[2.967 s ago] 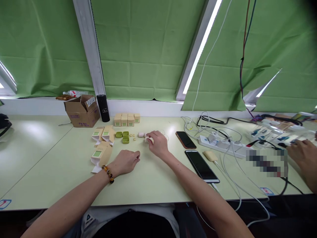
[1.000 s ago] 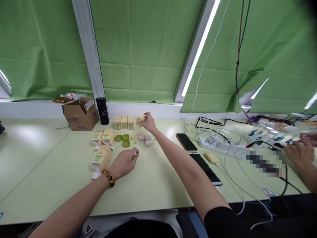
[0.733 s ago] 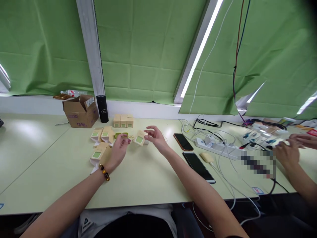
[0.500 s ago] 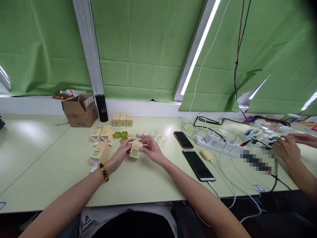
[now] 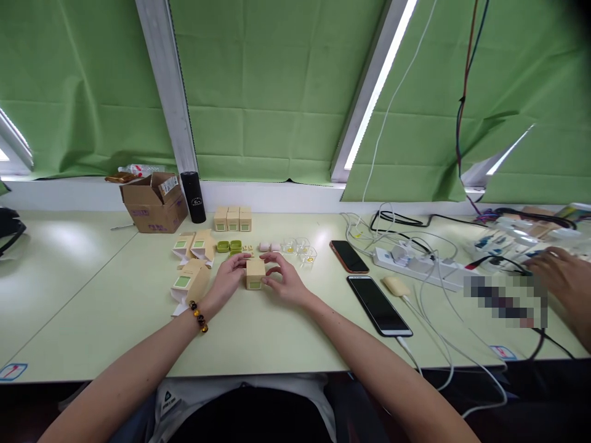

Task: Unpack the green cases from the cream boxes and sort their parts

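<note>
- Right now your left hand [image 5: 229,278] and your right hand [image 5: 286,282] both close on one small tan box [image 5: 255,274], which stands upright on the table [image 5: 277,332] between them, near the middle and a little ahead of you.
- Fingers of each hand curl against the box's opposite sides, left from the left and right from the right; neither hand is spread flat, and the box looks shut at the top.
- Judging by the layout, you are early to midway: this box is only now in hand and appears not yet opened.
- Three boxes of the same kind [image 5: 233,219] stand in a tight row further back, near the black cylinder [image 5: 192,197]; those look untouched, so they seem left to do.
- Opened cartons [image 5: 189,282] lie just left of your left hand, two more beside them further back, flaps out; that part looks done.
- Small green cases [image 5: 229,247] sit between the cartons and the row of pink pieces [image 5: 269,247], with clear little cups [image 5: 299,248] to their right; these seem to be contents already laid out.
- Off to your right lie two phones [image 5: 378,304], a power strip [image 5: 418,266] with tangled cables, and another person's hand [image 5: 556,277] well apart from your work.
- A brown cardboard box [image 5: 154,206] stands open at the back left.
</note>
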The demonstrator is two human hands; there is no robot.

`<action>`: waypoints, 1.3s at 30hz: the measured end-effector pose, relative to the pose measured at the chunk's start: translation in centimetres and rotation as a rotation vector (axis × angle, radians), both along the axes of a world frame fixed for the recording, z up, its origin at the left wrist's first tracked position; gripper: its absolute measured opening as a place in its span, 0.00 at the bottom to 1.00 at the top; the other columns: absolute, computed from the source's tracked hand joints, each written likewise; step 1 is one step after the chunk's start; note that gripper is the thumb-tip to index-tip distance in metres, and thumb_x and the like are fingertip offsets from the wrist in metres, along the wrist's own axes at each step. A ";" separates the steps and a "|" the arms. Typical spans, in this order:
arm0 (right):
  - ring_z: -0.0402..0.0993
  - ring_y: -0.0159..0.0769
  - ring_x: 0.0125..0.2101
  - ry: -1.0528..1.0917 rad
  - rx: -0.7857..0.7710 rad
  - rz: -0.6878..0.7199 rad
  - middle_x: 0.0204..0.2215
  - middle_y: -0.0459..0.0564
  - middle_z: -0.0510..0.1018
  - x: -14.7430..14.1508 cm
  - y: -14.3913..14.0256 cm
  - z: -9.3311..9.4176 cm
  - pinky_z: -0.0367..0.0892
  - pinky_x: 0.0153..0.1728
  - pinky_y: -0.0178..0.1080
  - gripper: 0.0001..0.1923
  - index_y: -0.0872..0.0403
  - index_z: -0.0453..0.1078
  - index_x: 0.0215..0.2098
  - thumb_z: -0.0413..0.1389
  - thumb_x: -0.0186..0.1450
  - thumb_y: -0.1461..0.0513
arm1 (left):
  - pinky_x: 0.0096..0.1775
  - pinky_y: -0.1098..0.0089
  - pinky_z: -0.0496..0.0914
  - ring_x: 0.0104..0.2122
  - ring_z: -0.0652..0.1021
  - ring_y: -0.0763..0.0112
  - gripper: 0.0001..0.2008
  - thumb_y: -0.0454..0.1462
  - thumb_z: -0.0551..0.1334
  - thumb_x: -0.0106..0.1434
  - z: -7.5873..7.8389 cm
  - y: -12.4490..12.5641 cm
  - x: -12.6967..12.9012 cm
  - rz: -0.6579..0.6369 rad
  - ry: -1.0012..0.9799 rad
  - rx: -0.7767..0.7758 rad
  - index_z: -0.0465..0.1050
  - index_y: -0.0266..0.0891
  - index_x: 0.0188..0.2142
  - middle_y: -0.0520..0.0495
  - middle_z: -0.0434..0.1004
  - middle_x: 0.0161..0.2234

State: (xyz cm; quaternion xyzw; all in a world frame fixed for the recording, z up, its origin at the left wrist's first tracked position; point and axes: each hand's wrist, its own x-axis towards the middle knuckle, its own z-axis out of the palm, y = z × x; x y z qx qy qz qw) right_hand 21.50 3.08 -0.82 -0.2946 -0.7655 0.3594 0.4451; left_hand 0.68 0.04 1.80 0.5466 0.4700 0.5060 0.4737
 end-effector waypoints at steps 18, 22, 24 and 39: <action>0.74 0.39 0.35 -0.087 -0.061 -0.220 0.40 0.48 0.77 0.8 1.5 -0.8 0.69 0.32 0.39 0.25 0.47 0.68 0.50 0.54 0.55 0.68 | 0.54 0.57 0.72 0.52 0.78 0.58 0.29 0.25 0.58 0.51 -1.8 1.2 -1.3 0.143 0.318 0.127 0.68 0.40 0.53 0.38 0.79 0.52; 0.77 0.39 0.35 -0.074 -0.106 -0.175 0.42 0.48 0.75 0.5 1.0 -0.7 0.69 0.30 0.39 0.29 0.46 0.66 0.51 0.52 0.51 0.68 | 0.58 0.51 0.66 0.59 0.74 0.46 0.32 0.35 0.70 0.52 -1.3 0.1 -0.8 0.123 0.605 0.127 0.67 0.41 0.57 0.37 0.77 0.54; 0.77 0.39 0.35 -0.050 -0.125 -0.156 0.42 0.48 0.75 0.3 0.9 -0.7 0.70 0.31 0.40 0.29 0.47 0.65 0.51 0.52 0.51 0.69 | 0.58 0.50 0.64 0.61 0.72 0.42 0.33 0.42 0.73 0.53 -1.3 -0.4 -0.3 0.119 0.714 0.134 0.67 0.41 0.57 0.35 0.76 0.55; 0.77 0.45 0.49 0.021 0.071 -0.157 0.50 0.54 0.78 -0.5 -1.9 1.2 0.78 0.37 0.43 0.20 0.47 0.63 0.58 0.58 0.69 0.58 | 0.51 0.53 0.71 0.52 0.77 0.51 0.19 0.40 0.69 0.66 -1.1 -1.0 0.0 0.204 0.796 0.596 0.65 0.41 0.52 0.38 0.75 0.52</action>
